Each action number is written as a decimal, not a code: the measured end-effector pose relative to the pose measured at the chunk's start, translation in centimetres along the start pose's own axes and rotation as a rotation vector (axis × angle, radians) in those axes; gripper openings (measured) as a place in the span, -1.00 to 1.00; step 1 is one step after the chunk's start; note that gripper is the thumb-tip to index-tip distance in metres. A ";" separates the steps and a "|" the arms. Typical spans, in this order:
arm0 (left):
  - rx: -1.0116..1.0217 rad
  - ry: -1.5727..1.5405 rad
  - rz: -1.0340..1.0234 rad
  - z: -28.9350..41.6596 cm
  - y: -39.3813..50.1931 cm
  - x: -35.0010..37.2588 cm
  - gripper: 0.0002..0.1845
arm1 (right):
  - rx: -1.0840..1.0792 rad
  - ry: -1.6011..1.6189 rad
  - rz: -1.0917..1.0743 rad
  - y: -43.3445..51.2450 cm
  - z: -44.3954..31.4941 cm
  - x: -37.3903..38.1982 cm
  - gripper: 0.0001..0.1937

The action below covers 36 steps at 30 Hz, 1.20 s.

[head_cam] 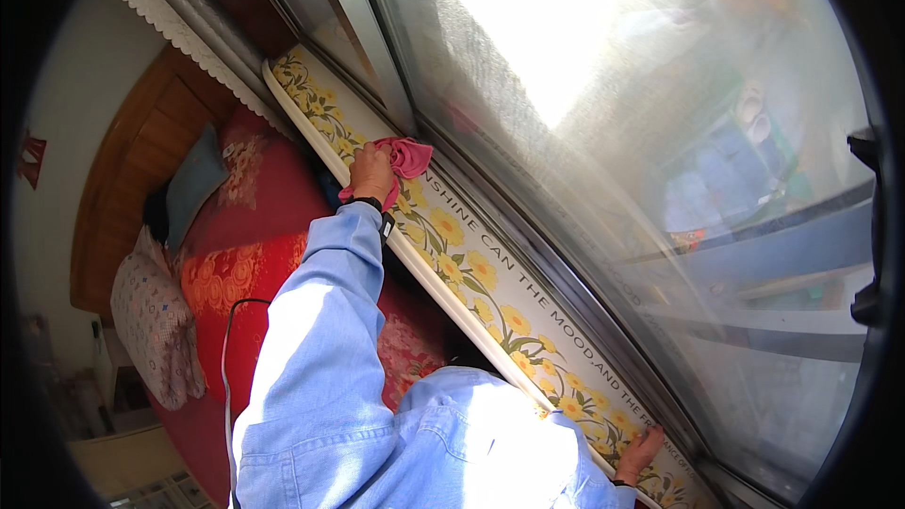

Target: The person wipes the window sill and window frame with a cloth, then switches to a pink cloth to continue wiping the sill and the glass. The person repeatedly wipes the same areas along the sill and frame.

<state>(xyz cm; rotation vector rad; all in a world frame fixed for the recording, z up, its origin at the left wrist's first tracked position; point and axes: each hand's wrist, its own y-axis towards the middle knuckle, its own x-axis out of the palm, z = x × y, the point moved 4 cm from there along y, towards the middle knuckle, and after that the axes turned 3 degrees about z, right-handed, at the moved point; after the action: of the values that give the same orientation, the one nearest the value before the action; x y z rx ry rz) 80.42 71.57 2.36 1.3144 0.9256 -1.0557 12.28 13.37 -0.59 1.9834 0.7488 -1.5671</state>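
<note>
My left hand (371,171) grips a crumpled pink cloth (409,157) and presses it on the windowsill (447,226). Part of the cloth hangs out below the palm, by the sill's rounded white front edge. Yellow flowers, green leaves and a line of dark lettering decorate the sill covering. Farther along it, at the lower right, my right hand (640,454) rests on the flowered surface near the window track, with no object visible in it. Blue denim sleeves cover both arms, and a black band circles the left wrist.
A metal-framed sliding window (565,155) rises along the sill's far side, with bright glare on its glass. Behind the sill stands a bed with a red cover (265,155), pillows (155,325) and a wooden headboard (134,177). A cable (226,360) runs beside the left sleeve. A lace-edged curtain (191,42) hangs at the upper left.
</note>
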 end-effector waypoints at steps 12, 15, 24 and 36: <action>0.305 -0.136 -0.018 5.3 -8.2 -2.3 -0.81 | 0.213 -0.104 0.002 2.1 -1.1 0.3 -0.77; 0.459 -0.113 0.125 7.8 -12.4 -5.5 -0.75 | 0.083 -0.131 0.026 3.1 -2.0 0.9 -0.82; 0.385 -0.110 0.018 4.7 -9.6 -3.3 -0.68 | -0.360 0.149 0.017 4.8 -16.1 -2.9 -0.84; 0.180 -0.057 0.156 -8.4 3.6 0.2 -0.81 | -0.575 0.294 -0.108 7.1 -34.0 -5.0 -0.78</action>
<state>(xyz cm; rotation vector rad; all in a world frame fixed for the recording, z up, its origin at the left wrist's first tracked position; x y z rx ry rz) 84.36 79.78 2.69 1.4729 0.6858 -1.0675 40.06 30.79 11.87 1.7627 1.2753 -0.9616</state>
